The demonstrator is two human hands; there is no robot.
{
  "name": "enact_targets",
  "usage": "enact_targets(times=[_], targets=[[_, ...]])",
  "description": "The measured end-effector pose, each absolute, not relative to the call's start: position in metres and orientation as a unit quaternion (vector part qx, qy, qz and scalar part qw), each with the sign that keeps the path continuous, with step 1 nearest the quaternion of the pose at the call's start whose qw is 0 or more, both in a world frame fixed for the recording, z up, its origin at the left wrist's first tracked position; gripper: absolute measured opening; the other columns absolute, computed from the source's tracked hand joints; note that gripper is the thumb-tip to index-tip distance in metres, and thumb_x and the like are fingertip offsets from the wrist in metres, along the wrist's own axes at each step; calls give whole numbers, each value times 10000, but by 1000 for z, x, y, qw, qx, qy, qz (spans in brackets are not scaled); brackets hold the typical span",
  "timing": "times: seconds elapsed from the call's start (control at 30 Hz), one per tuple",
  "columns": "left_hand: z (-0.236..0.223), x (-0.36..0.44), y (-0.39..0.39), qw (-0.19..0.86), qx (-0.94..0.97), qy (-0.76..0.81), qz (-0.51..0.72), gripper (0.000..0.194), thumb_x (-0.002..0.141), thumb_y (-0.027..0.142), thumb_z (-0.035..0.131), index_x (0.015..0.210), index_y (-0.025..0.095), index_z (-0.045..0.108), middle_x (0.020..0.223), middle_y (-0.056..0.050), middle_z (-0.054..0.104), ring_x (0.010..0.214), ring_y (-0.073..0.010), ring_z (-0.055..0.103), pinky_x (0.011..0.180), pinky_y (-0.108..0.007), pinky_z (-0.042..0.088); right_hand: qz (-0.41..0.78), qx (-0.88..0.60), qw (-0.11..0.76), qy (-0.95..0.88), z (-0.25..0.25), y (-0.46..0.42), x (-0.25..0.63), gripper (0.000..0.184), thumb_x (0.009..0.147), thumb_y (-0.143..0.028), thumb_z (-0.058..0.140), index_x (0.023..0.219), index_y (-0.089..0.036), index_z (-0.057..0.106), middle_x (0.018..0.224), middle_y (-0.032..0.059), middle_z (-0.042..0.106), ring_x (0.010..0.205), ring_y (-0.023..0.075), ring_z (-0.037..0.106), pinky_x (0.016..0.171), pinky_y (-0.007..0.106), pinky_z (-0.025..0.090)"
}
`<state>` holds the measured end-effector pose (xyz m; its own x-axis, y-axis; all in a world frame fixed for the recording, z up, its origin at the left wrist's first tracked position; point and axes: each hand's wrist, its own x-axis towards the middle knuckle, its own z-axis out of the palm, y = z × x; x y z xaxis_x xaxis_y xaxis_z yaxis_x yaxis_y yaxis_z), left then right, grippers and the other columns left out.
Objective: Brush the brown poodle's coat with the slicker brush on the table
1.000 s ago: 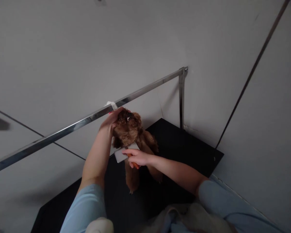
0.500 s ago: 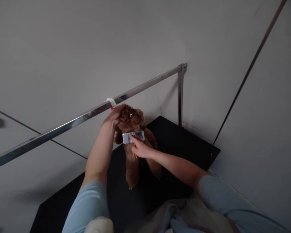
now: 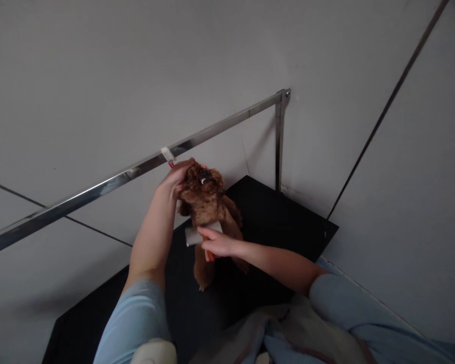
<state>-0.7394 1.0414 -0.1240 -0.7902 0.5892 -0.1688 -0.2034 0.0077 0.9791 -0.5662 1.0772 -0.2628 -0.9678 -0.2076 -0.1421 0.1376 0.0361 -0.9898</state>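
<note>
A curly brown dog (image 3: 208, 210) sits upright on a black table (image 3: 265, 227), its muzzle tipped up. My left hand (image 3: 179, 175) is wrapped round the side of the dog's head, with some fingers hidden behind it. In my right hand (image 3: 218, 243) is a slicker brush (image 3: 192, 236) with a wide pale head and an orange handle. The index finger lies along the back of the brush head. The brush is against the dog's lower chest, above the front legs; its bristle side is hidden.
A shiny metal bar (image 3: 125, 174) runs slantwise behind the dog to an upright post (image 3: 279, 146). A white strap with a red part (image 3: 168, 154) loops over the bar near my left hand. Grey wall panels (image 3: 136, 65) stand behind the table.
My right hand has moved the slicker brush down from the dog's upper chest to its lower chest, and the brush head has tilted. My left hand stays on the head.
</note>
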Motion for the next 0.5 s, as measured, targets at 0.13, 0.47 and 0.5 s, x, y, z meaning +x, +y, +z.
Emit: enact_targets(times=[0.13, 0.47, 0.5], targets=[[-126, -741, 1041, 299, 156, 647, 684, 360, 916, 308, 421, 716, 119, 653, 615, -83, 645, 642, -210, 664, 610, -305, 553, -581, -12, -42, 813, -261, 1083, -577, 726, 834, -136, 454, 1503, -215, 182, 709, -13, 641, 633, 124, 593, 623, 221, 443], [-127, -738, 1042, 323, 179, 647, 667, 325, 882, 318, 484, 745, 99, 681, 641, -99, 657, 617, -212, 666, 631, -322, 553, -582, -30, -47, 811, -268, 1084, -582, 717, 838, -138, 438, 1500, -217, 175, 690, -18, 634, 587, 118, 586, 606, 219, 451], [-127, -738, 1042, 323, 176, 648, 666, 317, 877, 321, 494, 752, 99, 682, 645, -101, 660, 614, -211, 666, 625, -318, 552, -574, -25, -36, 818, -271, 1083, -582, 708, 829, -131, 446, 1490, -211, 207, 688, -15, 635, 588, 122, 587, 598, 220, 449]])
